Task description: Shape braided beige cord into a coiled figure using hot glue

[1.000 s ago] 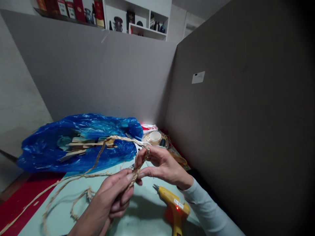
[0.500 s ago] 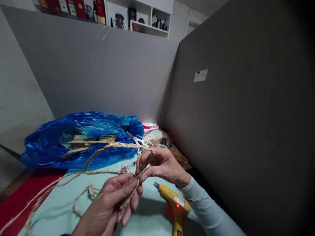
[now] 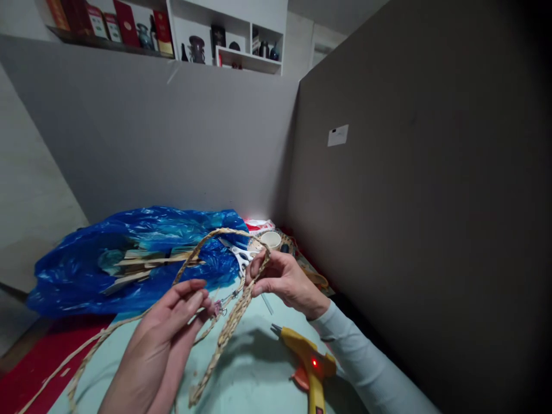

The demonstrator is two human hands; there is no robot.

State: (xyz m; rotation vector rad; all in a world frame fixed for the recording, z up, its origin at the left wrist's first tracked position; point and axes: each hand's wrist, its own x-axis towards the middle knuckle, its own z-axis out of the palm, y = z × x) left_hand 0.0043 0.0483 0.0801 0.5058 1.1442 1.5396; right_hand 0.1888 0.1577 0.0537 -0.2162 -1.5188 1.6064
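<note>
A long braided straw rope (image 3: 224, 336) loops over the mint-green table top (image 3: 254, 379) and trails off to the lower left. My right hand (image 3: 284, 282) pinches the rope where it bends over my fingers, just in front of the white scissors (image 3: 239, 256). My left hand (image 3: 168, 328) is lower and to the left, fingers stretched out and slightly apart, tips near a small metal clip (image 3: 219, 307) on the rope. Its fingers do not grip the braid.
A yellow hot-glue gun (image 3: 308, 365) with a red light lies at the front right. A blue plastic bag (image 3: 129, 259) with wooden sticks sits behind the rope. A small basket with a white cup (image 3: 271, 239) is in the corner. Grey partition walls close off the back and right.
My left hand let go of the braid, opened and moved left. My right hand lifted the rope slightly away. The free end now hangs down to the table.
</note>
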